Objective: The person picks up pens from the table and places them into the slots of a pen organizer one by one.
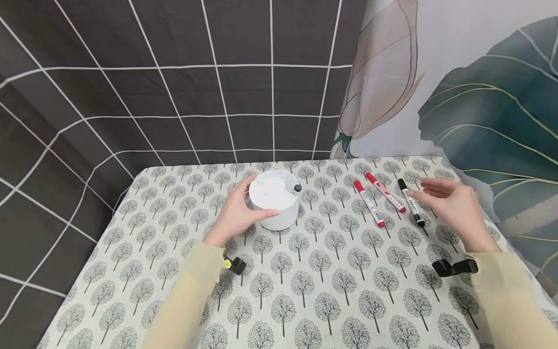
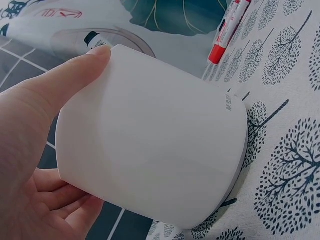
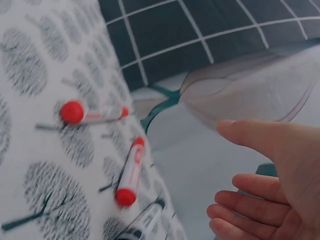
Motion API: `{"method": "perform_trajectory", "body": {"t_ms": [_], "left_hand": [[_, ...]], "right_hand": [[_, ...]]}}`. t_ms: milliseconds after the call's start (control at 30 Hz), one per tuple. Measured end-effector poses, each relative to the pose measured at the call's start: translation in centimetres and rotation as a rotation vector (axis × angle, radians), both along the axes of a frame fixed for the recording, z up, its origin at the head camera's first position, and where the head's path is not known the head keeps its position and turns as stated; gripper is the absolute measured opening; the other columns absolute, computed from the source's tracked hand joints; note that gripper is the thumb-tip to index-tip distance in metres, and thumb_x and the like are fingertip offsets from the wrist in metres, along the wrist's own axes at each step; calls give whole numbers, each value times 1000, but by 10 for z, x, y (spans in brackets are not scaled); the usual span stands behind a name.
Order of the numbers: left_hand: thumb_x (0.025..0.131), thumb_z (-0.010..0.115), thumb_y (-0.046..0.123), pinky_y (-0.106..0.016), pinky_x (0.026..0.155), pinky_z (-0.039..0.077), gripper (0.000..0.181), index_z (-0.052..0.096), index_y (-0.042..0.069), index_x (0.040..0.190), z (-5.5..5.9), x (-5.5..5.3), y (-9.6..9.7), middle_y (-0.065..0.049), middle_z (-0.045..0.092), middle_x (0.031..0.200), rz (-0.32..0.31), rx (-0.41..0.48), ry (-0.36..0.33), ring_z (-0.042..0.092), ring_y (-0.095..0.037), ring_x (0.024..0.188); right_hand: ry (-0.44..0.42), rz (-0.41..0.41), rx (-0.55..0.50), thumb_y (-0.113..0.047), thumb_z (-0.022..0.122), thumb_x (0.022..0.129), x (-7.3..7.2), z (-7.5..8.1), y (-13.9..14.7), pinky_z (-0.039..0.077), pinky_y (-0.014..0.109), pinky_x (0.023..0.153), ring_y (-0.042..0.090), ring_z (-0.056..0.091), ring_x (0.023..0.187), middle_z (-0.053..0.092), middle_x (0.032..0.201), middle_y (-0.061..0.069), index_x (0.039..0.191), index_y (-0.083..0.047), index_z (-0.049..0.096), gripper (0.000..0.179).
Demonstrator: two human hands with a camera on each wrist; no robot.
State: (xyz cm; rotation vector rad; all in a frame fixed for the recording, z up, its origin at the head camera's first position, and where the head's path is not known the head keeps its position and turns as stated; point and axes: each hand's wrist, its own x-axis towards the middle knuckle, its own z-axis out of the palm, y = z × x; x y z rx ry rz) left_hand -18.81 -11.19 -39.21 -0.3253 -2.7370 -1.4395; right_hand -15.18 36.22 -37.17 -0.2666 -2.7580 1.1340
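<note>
I'm gripping a white holder (image 1: pixel 280 220) with my left hand (image 1: pixel 237 211), fingers part-hidden, a black-topped pen (image 1: pixel 298 188) mostly hiding inside, my right hand (image 1: pixel 455 208) hovering near a black marker (image 1: pixel 413 206), thumb and fingers parting.

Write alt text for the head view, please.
The left hand grips a white holder containing a black-tipped item; the right hand hovers beside a black marker, with two red-capped markers lying nearby on the tree-print cloth.

I look from head, forward and down over table (image 1: pixel 335 276); left wrist view faces container (image 2: pixel 150 135) up close; right wrist view, tilted, shares markers (image 3: pixel 131 172) with head.
</note>
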Motion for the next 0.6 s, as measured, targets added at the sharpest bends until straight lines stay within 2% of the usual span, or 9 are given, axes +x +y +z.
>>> {"method": "perform_trajectory", "body": {"t_ms": [133,300,400,500,600], "left_hand": [[64,95,51,-51,107,43,116,36,16,158,-1,-1,-1,-9,44,153,2,6,1,52,-32,130],[63,95,52,-52,106,44,116,36,15,157,-1,-1,-2,-10,45,152,6,12,3,53,-32,129],[63,96,51,-52,106,44,117,37,15,157,-1,-1,-2,-11,45,152,6,17,1,53,-33,129],[62,96,51,-52,106,44,117,37,15,157,-1,-1,-1,-10,46,151,6,20,-1,53,-33,129],[62,96,52,-51,106,44,118,37,16,157,-1,-1,-1,-10,47,151,11,17,-4,53,-33,130]], "right_hand": [[-18,3,47,-57,78,85,1,-9,7,44,13,70,-21,50,83,67,126,21,136,-7,65,73],[-57,13,66,-55,78,85,4,-21,11,44,19,72,-17,49,82,68,123,23,136,-3,63,74],[-70,28,72,-53,79,86,6,-27,12,46,19,69,-15,50,82,68,123,24,135,-1,63,73],[-78,33,97,-53,80,85,8,-30,12,48,20,63,-7,54,82,69,119,24,132,0,65,73],[-102,24,120,-57,80,83,9,-33,12,48,23,60,9,59,86,69,118,23,133,-1,64,77]]}}
